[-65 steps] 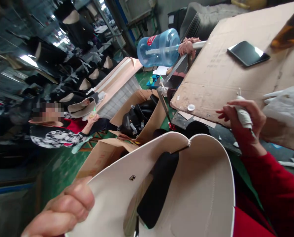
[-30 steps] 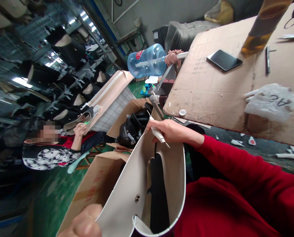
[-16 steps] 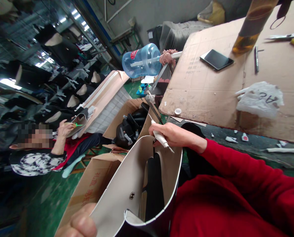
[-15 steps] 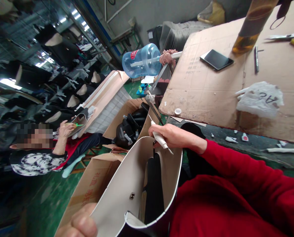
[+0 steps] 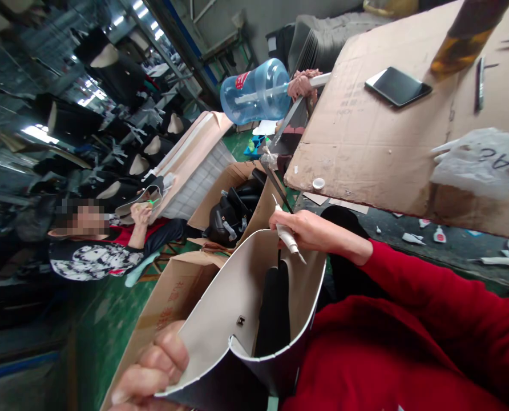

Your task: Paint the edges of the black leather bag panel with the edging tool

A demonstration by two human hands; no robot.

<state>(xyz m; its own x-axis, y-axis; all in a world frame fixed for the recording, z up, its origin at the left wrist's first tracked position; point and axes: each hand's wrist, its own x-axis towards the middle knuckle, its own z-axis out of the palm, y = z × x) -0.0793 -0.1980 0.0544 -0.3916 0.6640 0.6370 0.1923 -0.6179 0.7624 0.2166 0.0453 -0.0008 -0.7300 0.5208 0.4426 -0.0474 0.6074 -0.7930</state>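
At my one o'clock a cardboard sheet (image 5: pixel 366 137) carries a dark tablet (image 5: pixel 398 85). A blue water jug (image 5: pixel 257 91) lies at twelve. At nine, a co-worker (image 5: pixel 96 251) sits beside open cartons (image 5: pixel 246 200).

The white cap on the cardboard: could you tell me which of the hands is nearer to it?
Right. The right hand sits just below the cap, at the bag's top edge; the left hand grips the bag's lower edge, far away.
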